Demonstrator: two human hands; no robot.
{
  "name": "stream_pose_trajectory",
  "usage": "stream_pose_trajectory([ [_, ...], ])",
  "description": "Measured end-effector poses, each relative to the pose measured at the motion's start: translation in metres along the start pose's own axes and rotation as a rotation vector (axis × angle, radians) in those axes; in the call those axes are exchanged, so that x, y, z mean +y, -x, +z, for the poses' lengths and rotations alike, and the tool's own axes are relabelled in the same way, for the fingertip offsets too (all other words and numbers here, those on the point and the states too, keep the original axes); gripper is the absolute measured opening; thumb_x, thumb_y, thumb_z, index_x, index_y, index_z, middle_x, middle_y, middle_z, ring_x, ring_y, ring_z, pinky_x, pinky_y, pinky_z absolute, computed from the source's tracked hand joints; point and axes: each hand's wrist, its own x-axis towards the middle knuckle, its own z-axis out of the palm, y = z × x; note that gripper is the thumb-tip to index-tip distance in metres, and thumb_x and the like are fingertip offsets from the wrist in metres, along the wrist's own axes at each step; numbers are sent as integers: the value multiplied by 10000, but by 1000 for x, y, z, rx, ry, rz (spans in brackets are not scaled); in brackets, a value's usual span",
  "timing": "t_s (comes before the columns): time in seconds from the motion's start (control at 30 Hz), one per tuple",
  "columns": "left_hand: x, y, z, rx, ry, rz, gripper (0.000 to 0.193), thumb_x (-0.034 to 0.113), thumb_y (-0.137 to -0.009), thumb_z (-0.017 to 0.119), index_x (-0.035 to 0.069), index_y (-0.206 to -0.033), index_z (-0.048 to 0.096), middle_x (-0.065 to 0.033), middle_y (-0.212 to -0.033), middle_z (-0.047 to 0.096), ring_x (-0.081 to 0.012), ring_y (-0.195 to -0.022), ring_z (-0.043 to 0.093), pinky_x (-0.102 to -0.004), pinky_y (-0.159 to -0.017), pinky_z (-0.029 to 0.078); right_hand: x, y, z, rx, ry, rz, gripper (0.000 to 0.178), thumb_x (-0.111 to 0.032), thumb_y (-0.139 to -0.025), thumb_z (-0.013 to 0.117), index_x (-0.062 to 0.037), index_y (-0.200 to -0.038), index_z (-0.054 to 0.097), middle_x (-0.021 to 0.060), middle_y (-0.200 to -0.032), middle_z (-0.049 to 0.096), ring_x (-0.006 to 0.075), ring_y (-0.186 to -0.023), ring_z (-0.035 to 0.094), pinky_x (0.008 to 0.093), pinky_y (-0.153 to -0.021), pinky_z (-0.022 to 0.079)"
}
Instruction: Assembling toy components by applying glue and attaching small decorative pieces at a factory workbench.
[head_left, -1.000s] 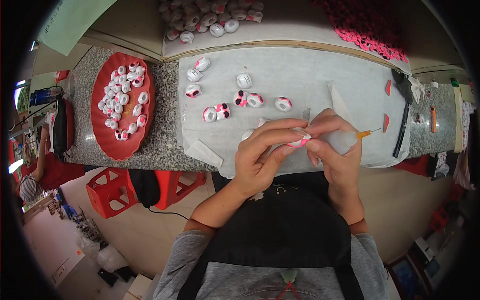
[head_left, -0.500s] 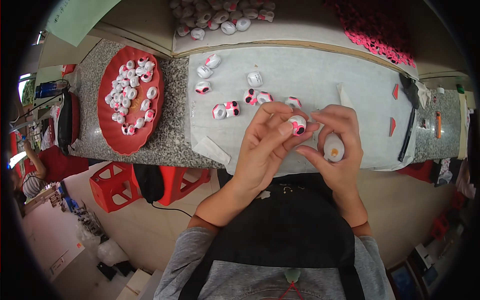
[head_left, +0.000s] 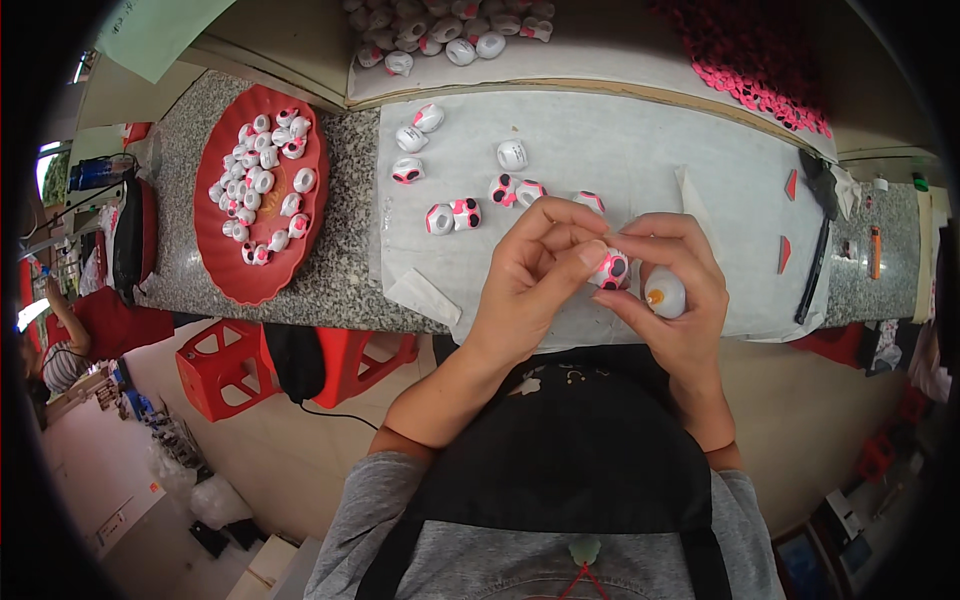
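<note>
My left hand (head_left: 535, 280) pinches a small white rounded piece (head_left: 609, 268) with pink and black parts on it. The fingertips of my right hand (head_left: 685, 290) meet the same piece from the other side. Inside the curl of my right hand sits a small white squeeze bottle (head_left: 668, 296) with an orange-yellow tip. Just beyond my hands, similar white pieces (head_left: 466, 214) with pink and black parts lie on the white paper sheet (head_left: 640, 140). The undersides of the held piece and the bottle are hidden by my fingers.
On the left stands a red scalloped tray (head_left: 215, 255) with many white pieces. A shelf at the back bears a pile of white pieces (head_left: 410, 35) and a heap of pink and black parts (head_left: 770, 85). Red stools (head_left: 215, 370) stand below the counter.
My hands have come closer together, and my right fingertips now touch the piece. The piece has turned and shifted slightly right; the bottle has tilted, its tip now leaning left.
</note>
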Motion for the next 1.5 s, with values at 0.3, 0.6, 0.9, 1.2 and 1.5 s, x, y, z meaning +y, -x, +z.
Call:
stream_pose_trajectory([
  [0.3,-1,-1,-3,1,-4,4,202,61,-781,490,18,-970,434,-28,-786,527,-26,-699,455,-163,-605,355,-1,0,3,15,-14,42,369,-13,-514,694,-26,-864,575,103,-871,504,198,-793,516,270,-673,426],
  [0.6,5,6,-8,-43,-143,177,238,3,-769,481,-15,-1000,426,-75,-934,513,-109,-887,485,-210,-738,381,-1,0,7,-9,-24,67,373,-13,-535,684,-27,-888,565,89,-907,488,135,-699,494,236,-598,403],
  [0.9,65,12,-83,462,-1074,442,107,-4,-704,545,1,-809,558,-79,-795,567,-125,-685,546,-226,-617,415,12,1,-7,115,25,96,294,31,-562,617,5,-846,545,69,-876,484,73,-552,384,189,-580,332],
  [1.2,63,-27,-67,-51,-1640,601,174,22,-646,566,32,-819,544,-88,-766,540,-252,-729,498,-327,-647,406,12,1,-9,85,70,96,272,23,-572,590,9,-839,537,71,-877,484,83,-582,393,192,-622,330],
  [1.5,72,-140,-51,-52,-1840,993,136,58,-663,508,46,-786,564,-85,-744,546,-248,-718,525,-350,-622,431,15,0,-9,195,-137,112,455,-59,-599,587,-16,-1005,387,96,-909,439,94,-580,392,192,-563,341],
])
